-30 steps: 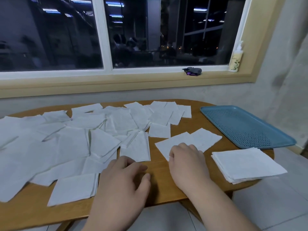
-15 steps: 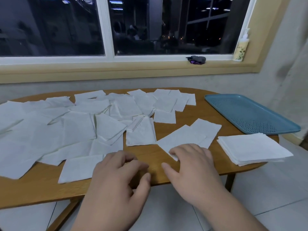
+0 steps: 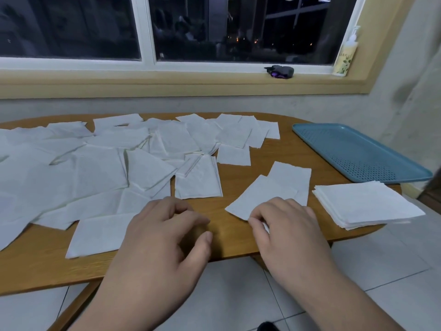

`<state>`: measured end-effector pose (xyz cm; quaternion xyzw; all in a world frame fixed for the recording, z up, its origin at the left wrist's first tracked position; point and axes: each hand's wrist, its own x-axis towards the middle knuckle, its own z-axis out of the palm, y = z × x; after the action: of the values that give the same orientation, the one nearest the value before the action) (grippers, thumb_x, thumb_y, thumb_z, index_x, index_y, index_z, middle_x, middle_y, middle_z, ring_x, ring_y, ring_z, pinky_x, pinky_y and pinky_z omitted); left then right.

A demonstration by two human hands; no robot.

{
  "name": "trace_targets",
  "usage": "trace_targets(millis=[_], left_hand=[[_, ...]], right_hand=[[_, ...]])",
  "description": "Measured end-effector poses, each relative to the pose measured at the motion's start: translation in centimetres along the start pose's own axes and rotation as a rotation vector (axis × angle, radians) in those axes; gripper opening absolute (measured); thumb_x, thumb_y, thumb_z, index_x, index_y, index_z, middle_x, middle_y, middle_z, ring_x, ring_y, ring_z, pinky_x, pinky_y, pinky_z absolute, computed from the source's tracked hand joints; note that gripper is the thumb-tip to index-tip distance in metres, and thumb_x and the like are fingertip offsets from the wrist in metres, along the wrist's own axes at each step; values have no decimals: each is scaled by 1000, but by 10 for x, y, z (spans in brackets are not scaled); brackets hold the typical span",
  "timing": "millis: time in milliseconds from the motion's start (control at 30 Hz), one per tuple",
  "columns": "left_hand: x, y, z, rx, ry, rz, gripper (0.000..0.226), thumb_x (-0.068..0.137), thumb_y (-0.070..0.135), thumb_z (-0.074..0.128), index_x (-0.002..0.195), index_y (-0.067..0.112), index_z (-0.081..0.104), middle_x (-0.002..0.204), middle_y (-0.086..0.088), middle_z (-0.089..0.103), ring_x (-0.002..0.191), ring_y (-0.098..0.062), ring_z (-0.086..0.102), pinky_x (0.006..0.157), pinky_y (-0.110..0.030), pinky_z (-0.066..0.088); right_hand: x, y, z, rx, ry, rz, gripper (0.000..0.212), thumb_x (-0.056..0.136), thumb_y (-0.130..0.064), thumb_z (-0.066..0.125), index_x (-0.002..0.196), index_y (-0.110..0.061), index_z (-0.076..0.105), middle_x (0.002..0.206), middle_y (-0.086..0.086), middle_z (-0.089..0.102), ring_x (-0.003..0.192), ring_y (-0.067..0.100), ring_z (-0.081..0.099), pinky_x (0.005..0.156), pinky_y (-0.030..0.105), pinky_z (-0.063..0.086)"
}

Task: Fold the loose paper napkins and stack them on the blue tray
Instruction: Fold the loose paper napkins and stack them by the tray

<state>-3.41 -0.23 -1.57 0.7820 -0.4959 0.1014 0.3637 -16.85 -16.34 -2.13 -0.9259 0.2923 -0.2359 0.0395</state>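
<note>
1. Head view: the right hand [image 3: 286, 231] has its fingers [image 3: 256, 219] curled close together over the near corner of a flat white paper napkin [image 3: 262, 195]. They appear to pinch that corner, though the contact underneath is hidden.
2. The left hand [image 3: 164, 237] rests on the oval wooden table [image 3: 233, 238], just left of the right fingers with bare wood between the two hands. Its fingers are loosely curled and slightly apart, and they hold nothing.
3. Done so far: a stack of folded white square napkins [image 3: 367, 204] lies just to the right of the right fingers, at the table's near edge. It sits on the wood, not on the tray.
4. The blue perforated plastic tray [image 3: 353, 149] lies beyond and to the right of the right fingers, past the stack. No napkin lies on it.
5. Left to do: a spread of loose white paper napkins [image 3: 95, 163] covers the table beyond and to the left of the left fingers. The sheets overlap too much to count.
6. One more loose sheet [image 3: 292, 175] lies just beyond the right fingers, partly under the pinched napkin.
7. As a judgement, the task looks well short of halfway. Only one modest stack is folded, most sheets are untouched, and nothing has reached the tray.
8. The step in hand seems to be lifting the pinched corner to fold this napkin. Carrying the stack to the tray is not yet done.
</note>
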Motion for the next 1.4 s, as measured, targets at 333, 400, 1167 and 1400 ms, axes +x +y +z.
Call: trace_targets(millis=[333,400,1167,1400], left_hand=[[0,12,-11,-62,-1,-85,67,77,69,39,136,72,9,154,33,11,146,8,3,117,-38,28],[2,13,-13,-66,-18,-88,64,80,73,41,132,76,4,150,42,11,144,13,0,115,-26,15],[7,-5,-17,-58,34,-212,38,84,30,66,119,43,64,108,28,55,100,7,52,81,-10,39],[-2,-6,-9,175,-122,23,28,84,50,52,106,41,67,111,20,55,106,-8,54,88,-36,46]], right_hand=[[-6,-12,-22,689,162,-69,12,94,-30,56,89,-33,66,94,-21,64,94,-1,59,73,6,42],[-8,-15,-24,819,150,-12,13,97,-34,58,89,-36,67,94,-20,68,95,3,62,73,9,45],[-6,-12,-5,684,-32,148,24,96,-24,59,101,-43,72,80,-30,65,77,-1,61,62,14,47],[1,-10,-3,429,-54,120,28,100,-29,51,120,-37,69,102,-32,52,108,-7,48,87,7,39]])
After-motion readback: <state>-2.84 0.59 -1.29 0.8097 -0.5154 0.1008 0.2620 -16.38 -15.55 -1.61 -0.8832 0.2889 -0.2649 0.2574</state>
